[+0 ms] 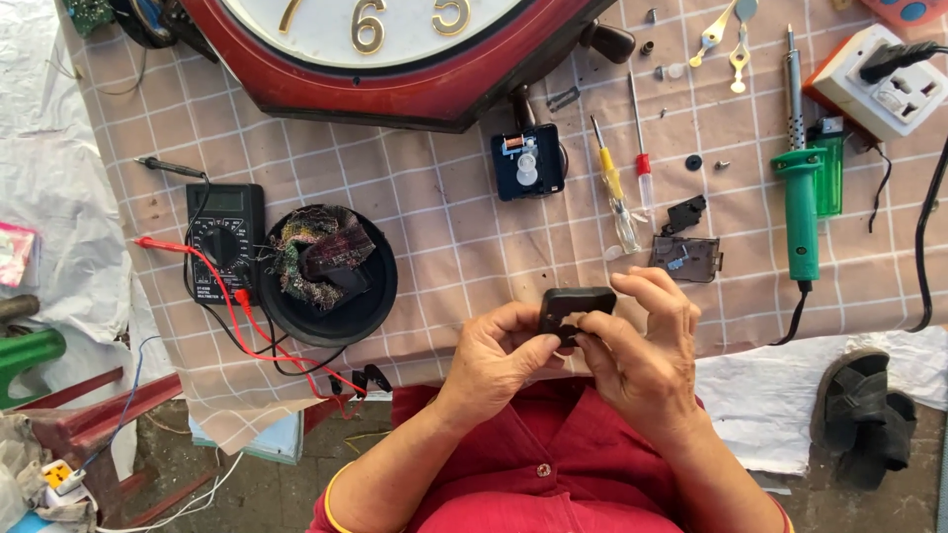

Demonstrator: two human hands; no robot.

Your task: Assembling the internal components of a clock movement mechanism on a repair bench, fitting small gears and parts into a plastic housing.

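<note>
My left hand [494, 357] and my right hand [642, 336] together hold a small black square clock mechanism [573, 306] close to my body, just over the table's near edge. The left thumb and fingers grip its left side; the right fingers curl over its right side and front. A second, opened blue-and-black mechanism [528, 163] lies further out on the table, below a large red-framed wall clock [395, 49] with gold numerals. A clear dark plastic cover [686, 259] rests just beyond my right hand.
A black multimeter [225, 237] with red and black leads lies left, beside a round black dish [367, 306] holding a rag. Two screwdrivers [617, 192], a green soldering iron [800, 202], clock hands [726, 35], a socket strip [884, 84] and small screws are scattered right.
</note>
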